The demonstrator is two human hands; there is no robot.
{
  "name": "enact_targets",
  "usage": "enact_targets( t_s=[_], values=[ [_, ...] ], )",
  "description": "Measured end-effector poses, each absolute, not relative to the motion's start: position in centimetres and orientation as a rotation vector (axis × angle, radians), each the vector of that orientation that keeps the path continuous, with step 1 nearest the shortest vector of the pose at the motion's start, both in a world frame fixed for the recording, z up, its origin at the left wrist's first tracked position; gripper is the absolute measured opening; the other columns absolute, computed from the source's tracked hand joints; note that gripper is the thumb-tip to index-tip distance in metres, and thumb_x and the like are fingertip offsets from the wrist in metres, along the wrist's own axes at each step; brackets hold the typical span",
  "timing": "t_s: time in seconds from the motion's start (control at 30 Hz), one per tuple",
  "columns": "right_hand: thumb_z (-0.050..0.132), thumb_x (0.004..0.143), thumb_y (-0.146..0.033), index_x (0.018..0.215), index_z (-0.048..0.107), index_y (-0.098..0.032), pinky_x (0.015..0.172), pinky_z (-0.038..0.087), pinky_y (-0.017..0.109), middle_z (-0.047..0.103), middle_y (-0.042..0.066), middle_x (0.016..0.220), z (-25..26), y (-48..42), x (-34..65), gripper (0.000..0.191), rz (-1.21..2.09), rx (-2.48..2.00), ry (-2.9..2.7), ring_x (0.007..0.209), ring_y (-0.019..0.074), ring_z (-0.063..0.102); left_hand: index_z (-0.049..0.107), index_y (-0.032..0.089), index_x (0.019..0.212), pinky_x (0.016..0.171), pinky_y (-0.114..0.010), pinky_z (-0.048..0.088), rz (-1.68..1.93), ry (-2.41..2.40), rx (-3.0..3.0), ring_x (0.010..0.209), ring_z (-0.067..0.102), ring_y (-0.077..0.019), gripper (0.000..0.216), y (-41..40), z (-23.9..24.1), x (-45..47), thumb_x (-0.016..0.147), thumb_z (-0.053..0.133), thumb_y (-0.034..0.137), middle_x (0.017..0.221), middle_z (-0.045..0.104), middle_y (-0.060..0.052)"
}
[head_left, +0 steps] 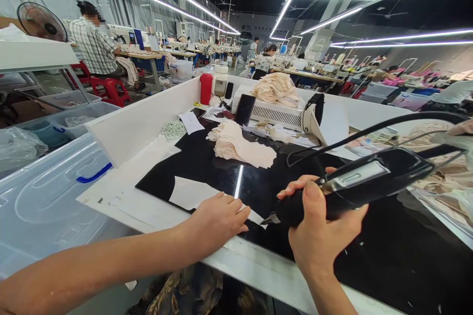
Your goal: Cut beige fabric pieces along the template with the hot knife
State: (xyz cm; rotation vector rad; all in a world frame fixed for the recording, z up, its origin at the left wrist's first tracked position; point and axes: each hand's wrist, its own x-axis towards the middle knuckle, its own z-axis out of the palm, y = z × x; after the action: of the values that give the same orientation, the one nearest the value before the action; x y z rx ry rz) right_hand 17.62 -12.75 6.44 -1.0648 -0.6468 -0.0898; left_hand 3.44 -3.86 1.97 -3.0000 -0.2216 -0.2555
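Black tool (369,179) is being gripped in the right hand (321,236), tip at the edge of a white sheet (188,193) on the dark surface (207,157) — the left hand (218,219) is pressing it flat, fingers open.

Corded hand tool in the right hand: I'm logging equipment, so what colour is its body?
The tool is black with a silvery top panel; head view.

Left hand (216,219) flat, palm down, on thin white cut sheet (192,194) atop glossy black work surface (258,182). Right hand (320,231) wrapped around black corded handheld tool (354,182), metal tip at sheet's edge beside left fingertips. Stack of cream fabric pieces (238,145) behind.
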Motion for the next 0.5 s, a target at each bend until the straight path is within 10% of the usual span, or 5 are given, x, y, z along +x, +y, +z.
enact_targets(
  t_s=[0.5],
  values=[
    [0.082,0.081,-0.036,0.115,0.056,-0.024,0.05,0.056,0.03,0.065,-0.007,0.073,7.3,-11.2,17.9,0.044,0.022,-0.96,-0.628,0.054,0.0133,0.06,0.064,0.015,0.122,0.098,-0.045,0.054,-0.508,-0.146,-2.88,0.105,0.069,-0.0295,0.062,-4.4,-0.1,3.1,0.085,0.075,0.063,0.109,0.072,-0.013]
  ],
)
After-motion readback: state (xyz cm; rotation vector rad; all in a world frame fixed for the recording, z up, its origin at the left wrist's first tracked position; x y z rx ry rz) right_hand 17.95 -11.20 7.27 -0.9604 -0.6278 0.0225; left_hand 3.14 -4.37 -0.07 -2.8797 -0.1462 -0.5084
